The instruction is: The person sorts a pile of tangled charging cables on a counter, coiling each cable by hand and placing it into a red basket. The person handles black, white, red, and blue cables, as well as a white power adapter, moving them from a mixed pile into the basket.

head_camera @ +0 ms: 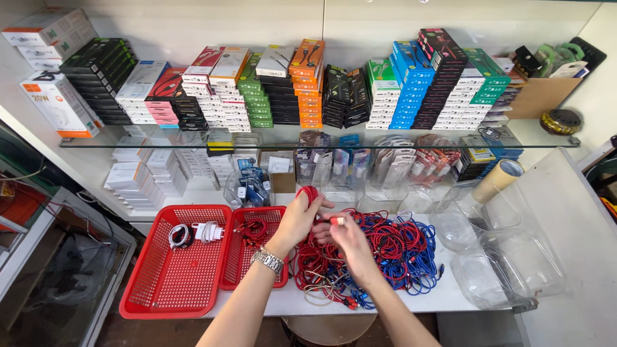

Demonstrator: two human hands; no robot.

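My left hand, with a metal watch on its wrist, grips a loop of red cable held up over the table. My right hand pinches the same red cable near its end, close beside the left hand. Below both hands lies a tangled heap of red and blue cables on the white table. To the left stand two red mesh baskets: the larger one holds a coiled white cable and a white charger, the smaller one holds a red coiled cable.
A glass shelf above carries rows of stacked small boxes in many colours. Clear plastic tubs and a roll of tape sit at the right. More white boxes and hanging packets fill the space under the shelf.
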